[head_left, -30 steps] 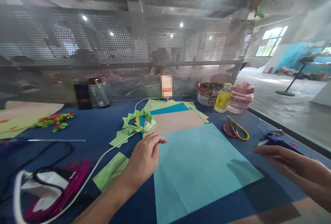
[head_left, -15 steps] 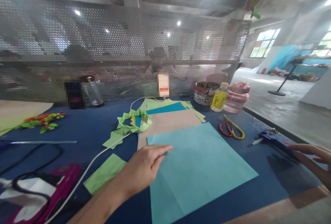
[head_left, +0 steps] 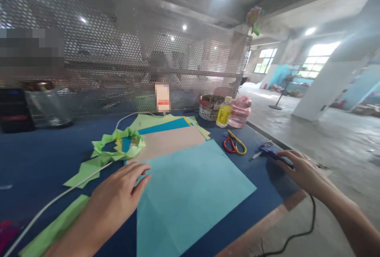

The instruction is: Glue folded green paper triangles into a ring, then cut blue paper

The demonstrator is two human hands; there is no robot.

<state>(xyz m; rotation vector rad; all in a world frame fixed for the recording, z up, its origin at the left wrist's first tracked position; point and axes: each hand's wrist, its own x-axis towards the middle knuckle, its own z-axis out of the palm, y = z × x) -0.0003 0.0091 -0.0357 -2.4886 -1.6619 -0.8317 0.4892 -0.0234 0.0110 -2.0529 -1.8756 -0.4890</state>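
Note:
A light blue sheet of paper (head_left: 190, 193) lies in front of me on the dark blue table, partly over a pale pink sheet. My left hand (head_left: 127, 186) hovers at or rests on its left edge; I cannot tell which. Thumb and fingers are apart there, with nothing between them. On the right, my right hand (head_left: 297, 166) has its fingers around the handle of a blue glue gun (head_left: 268, 152). The gun's white stick-like part points left, and a dark cord hangs below the hand. Red-and-yellow-handled scissors (head_left: 234, 145) lie between the sheet and the gun.
A green zigzag paper ring (head_left: 118, 155) and a white cable (head_left: 59, 197) lie at left. Behind stand a phone (head_left: 162, 97), a round basket (head_left: 209, 108), a yellow-labelled bottle (head_left: 223, 112) and a pink bottle (head_left: 240, 112). A perforated screen (head_left: 118, 59) borders the back.
My view has turned right. The left hand has drawn back toward the blue sheet's left edge, its fingers parting. The right hand has come further onto the glue gun's handle.

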